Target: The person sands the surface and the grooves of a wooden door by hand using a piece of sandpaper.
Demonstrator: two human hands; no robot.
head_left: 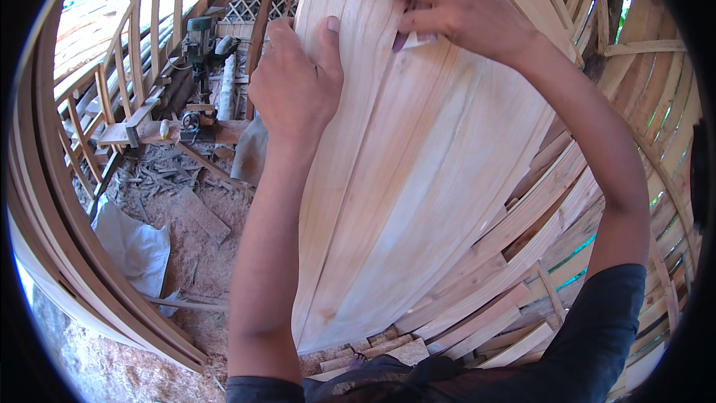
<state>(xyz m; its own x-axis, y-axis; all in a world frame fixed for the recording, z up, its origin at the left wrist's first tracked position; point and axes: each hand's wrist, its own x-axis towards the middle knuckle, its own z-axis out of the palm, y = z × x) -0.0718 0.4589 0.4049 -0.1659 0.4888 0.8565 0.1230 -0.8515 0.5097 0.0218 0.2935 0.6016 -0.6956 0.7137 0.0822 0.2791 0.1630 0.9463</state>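
Observation:
A large pale wooden panel (395,179) of joined boards stretches from near my body up past the top edge of the picture. My left hand (298,82) grips its left edge, thumb on the broad face, with some fingers hidden behind the edge. Higher up, my right hand (466,15) is bent over the panel's face. Under its fingers is a small folded piece of sandpaper (414,42), purplish on one side and white on the other, pressed against the wood. The rest of that piece is hidden by the fingers.
Stacked planks (485,276) lie below and right of the panel, beside a slatted wooden wall (656,82). At the far left, a green drill press (199,45) stands behind a workbench (153,131). Wood shavings and a white sack (134,242) cover the floor; curved timbers (67,246) edge the left.

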